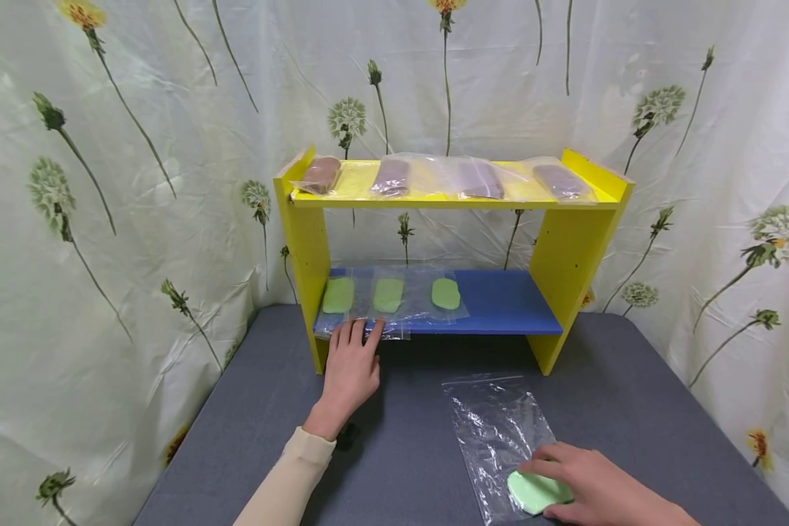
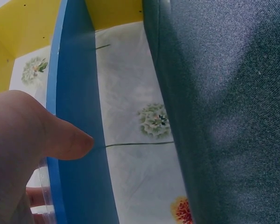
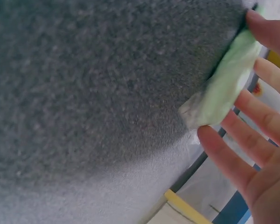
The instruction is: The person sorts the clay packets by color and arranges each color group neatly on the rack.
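My left hand [image 1: 353,365] is at the front edge of the blue shelf [image 1: 500,303], its fingers resting on the ends of clear bags that overhang it. In the left wrist view the thumb [image 2: 67,140] lies by the shelf's underside. Three green oval bars [image 1: 388,295], each in a clear bag, lie in a row on that shelf. On the table, my right hand [image 1: 585,482] holds another pale green oval bar [image 1: 535,493] by its edges between thumb and fingers. This bar sits in the near end of a clear zip bag [image 1: 493,424], whose flat far end points toward the shelf.
The two-tier stand has yellow sides [image 1: 568,270] and a yellow top shelf [image 1: 355,179]. Several bagged brown and purplish bars [image 1: 391,177] lie up there. Dark grey cloth covers the table [image 1: 408,453]. A flowered curtain [image 1: 191,146] hangs behind and at both sides.
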`<state>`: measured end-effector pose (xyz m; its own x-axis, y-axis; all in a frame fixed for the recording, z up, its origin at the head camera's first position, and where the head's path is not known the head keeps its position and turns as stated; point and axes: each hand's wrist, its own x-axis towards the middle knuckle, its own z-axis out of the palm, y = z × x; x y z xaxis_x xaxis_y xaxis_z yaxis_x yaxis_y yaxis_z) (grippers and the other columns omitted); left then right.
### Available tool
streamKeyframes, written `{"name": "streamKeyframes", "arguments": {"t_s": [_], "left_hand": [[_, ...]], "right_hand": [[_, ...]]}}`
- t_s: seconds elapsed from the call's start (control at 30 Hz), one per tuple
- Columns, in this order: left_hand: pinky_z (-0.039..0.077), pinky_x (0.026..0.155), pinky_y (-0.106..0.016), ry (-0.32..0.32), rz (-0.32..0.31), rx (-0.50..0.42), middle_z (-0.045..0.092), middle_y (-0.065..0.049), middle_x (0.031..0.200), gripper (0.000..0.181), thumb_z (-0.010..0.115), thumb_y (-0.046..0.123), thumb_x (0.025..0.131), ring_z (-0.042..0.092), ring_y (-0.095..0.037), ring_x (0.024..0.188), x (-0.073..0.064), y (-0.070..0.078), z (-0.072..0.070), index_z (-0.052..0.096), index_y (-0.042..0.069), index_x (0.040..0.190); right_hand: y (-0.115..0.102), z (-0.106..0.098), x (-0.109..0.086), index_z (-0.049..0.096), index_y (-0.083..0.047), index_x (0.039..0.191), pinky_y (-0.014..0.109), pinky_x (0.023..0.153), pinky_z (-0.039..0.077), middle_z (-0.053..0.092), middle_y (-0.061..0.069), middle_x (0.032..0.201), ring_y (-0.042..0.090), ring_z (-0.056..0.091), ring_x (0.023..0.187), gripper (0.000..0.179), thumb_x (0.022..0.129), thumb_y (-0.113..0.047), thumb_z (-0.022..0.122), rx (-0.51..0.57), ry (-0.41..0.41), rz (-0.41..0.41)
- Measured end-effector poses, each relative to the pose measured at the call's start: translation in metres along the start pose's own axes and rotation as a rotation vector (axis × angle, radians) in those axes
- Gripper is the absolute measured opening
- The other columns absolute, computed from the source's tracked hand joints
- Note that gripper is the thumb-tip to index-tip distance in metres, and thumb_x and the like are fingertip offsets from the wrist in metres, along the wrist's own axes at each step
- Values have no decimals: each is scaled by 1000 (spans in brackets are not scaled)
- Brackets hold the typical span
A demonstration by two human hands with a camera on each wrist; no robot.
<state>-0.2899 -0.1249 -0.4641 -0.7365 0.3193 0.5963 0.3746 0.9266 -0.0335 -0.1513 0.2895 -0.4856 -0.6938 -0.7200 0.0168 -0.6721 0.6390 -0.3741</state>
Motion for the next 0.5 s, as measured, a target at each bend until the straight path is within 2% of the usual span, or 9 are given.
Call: {"name": "streamKeyframes", "arguments": {"t_s": [0.13, 0.27, 0.4, 0.5], "left_hand": [[27, 114, -57, -24, -9, 0, 46, -19, 141, 65, 67, 20, 90, 39, -39, 133, 0, 0, -1, 47, 17, 151], [27, 114, -56, -30, -9, 2, 46, -19, 140, 64, 66, 20, 90, 39, -39, 133, 0, -1, 0, 46, 18, 151], [27, 114, -56, -19, -4, 2, 46, -19, 139, 65, 68, 20, 89, 40, -39, 132, 1, -1, 1, 46, 17, 151], [27, 114, -55, -13, -1, 2, 47, -19, 139, 66, 69, 19, 89, 40, -39, 132, 0, -1, 0, 46, 17, 151]], "right_hand": [[-1, 3, 5, 60, -35, 137, 22, 63, 50, 61, -13, 110, -1, 53, 85, 45, 95, -51, 66, -109, 30, -22], [-3, 5, 11, 59, -29, 141, 28, 65, 54, 64, -14, 111, 0, 58, 86, 45, 100, -48, 58, -215, 71, -27], [-3, 6, 18, 53, -24, 146, 30, 62, 54, 66, -17, 103, -3, 59, 78, 45, 102, -32, 60, -218, 134, -39], [-2, 6, 22, 48, -22, 150, 28, 58, 52, 62, -20, 91, -5, 54, 69, 55, 98, -19, 65, -178, 147, -35]]}}
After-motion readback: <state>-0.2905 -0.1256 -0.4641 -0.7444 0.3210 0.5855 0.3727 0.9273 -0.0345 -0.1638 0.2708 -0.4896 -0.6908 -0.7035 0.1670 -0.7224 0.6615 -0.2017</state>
